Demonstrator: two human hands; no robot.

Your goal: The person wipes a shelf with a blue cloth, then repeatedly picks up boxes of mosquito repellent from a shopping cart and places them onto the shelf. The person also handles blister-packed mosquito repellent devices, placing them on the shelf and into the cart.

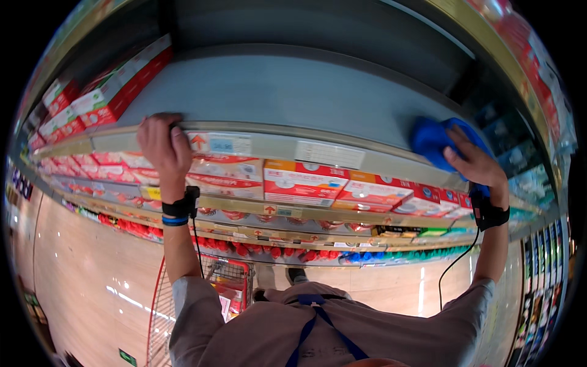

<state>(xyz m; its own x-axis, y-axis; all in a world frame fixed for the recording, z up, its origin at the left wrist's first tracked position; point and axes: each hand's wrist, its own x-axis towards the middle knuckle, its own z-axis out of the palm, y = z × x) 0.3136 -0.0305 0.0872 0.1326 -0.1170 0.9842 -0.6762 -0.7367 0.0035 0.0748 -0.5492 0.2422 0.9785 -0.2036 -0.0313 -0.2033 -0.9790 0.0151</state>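
Note:
A wide grey shelf [275, 85] spans the upper view, its top surface mostly bare. At its front edge on the left, my left hand [164, 145] is closed, fingers curled over the lip beside a price label [221, 144]. A small dark patch shows by its thumb, too unclear to name. On the right, my right hand [476, 160] grips a bunched blue cloth [433, 139], pressed on the shelf top near the front edge. The cloth is slightly blurred. Both wrists wear black bands with cables.
Red and white boxes [113, 92] stand at the shelf's left end. More boxes [304, 182] fill the shelf below, with further stocked tiers under it. A red-rimmed shopping cart [249, 278] stands at my left side. Clear packages [520, 153] sit at the right.

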